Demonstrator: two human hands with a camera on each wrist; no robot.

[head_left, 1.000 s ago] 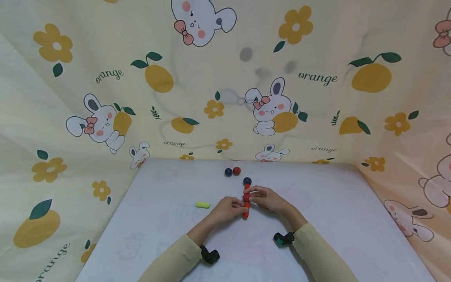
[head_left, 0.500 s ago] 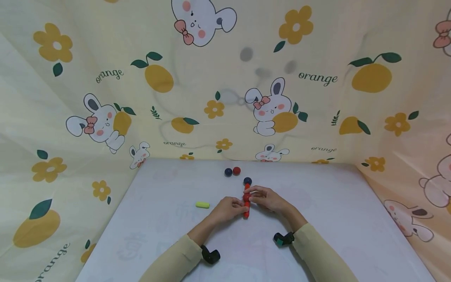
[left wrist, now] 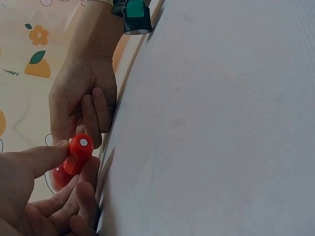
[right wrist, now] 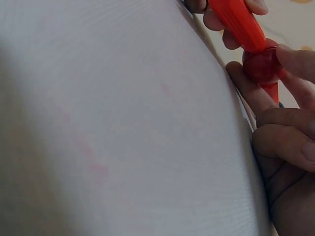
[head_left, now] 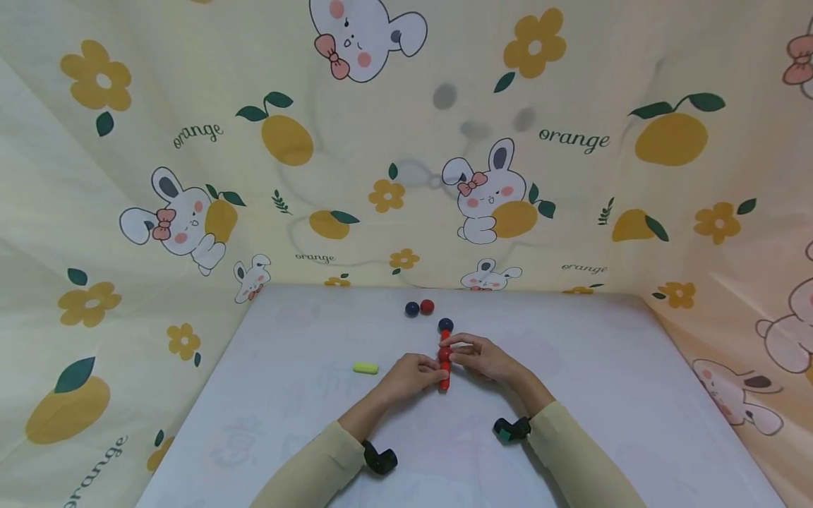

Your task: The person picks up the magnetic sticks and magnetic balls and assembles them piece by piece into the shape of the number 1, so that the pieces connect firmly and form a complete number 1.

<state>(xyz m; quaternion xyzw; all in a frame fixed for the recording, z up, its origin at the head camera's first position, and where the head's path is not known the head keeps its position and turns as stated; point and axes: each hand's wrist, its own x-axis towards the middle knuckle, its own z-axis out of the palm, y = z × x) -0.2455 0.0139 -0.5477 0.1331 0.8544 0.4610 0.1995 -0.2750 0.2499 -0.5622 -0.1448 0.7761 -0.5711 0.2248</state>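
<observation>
A line of toy pieces runs away from me in the head view. A red rod (head_left: 444, 384) is nearest, then a red ball (head_left: 445, 354), a second red rod (head_left: 445, 336) and a dark blue ball (head_left: 446, 324) at the far end. My left hand (head_left: 409, 377) pinches the near rod between thumb and fingers; its end shows a small pale disc in the left wrist view. Thumb and fingers of my right hand (head_left: 485, 358) grip the red ball from the right. In the right wrist view the near rod (right wrist: 238, 24) meets the ball (right wrist: 262, 63).
Behind the line, a loose dark blue ball (head_left: 412, 309) and a loose red ball (head_left: 427, 307) lie side by side. Left of my left hand is a yellow-green rod (head_left: 365, 368). The white table (head_left: 305, 430) ends at a printed curtain (head_left: 394, 226).
The near red rod's front end has swung very slightly to the right, more in line with the rest. Both hands keep their holds in nearly the same place.
</observation>
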